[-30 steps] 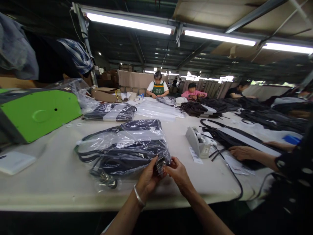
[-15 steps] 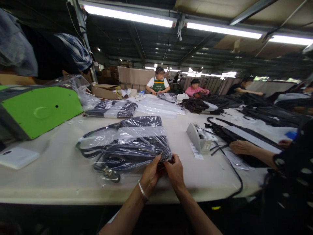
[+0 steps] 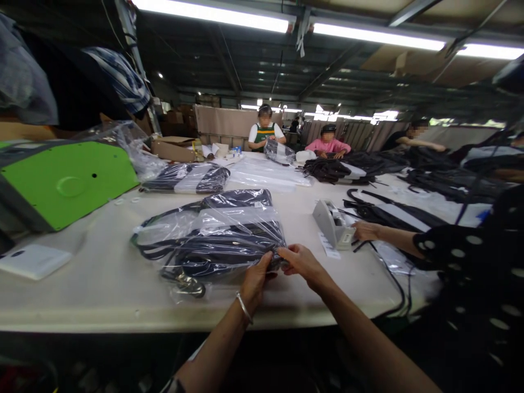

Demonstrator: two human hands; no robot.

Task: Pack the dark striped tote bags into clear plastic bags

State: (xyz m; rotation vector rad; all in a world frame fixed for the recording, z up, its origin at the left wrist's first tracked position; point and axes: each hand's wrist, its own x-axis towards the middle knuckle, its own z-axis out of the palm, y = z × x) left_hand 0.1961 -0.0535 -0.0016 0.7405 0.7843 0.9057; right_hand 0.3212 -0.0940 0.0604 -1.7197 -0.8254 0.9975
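Observation:
A clear plastic bag (image 3: 216, 234) stuffed with black straps lies on the white table (image 3: 102, 284) in front of me. My left hand (image 3: 256, 278), with a silver bangle on the wrist, is closed on the bag's near right corner. My right hand (image 3: 301, 261) pinches the same corner from the right, fingers pressed together on the plastic. A metal clasp (image 3: 186, 284) shows through the bag at its near left end.
A green machine (image 3: 69, 185) stands at the left with a white pad (image 3: 35, 261) before it. A white label dispenser (image 3: 333, 224) sits to the right, touched by a co-worker's hand (image 3: 366, 231) in a dotted sleeve. More bagged straps (image 3: 188, 178) and loose black straps (image 3: 393, 215) lie farther back, where other people sit.
My hands and the bag's corner have shifted slightly up and away from the table edge. The co-worker's hand has moved left to the label dispenser.

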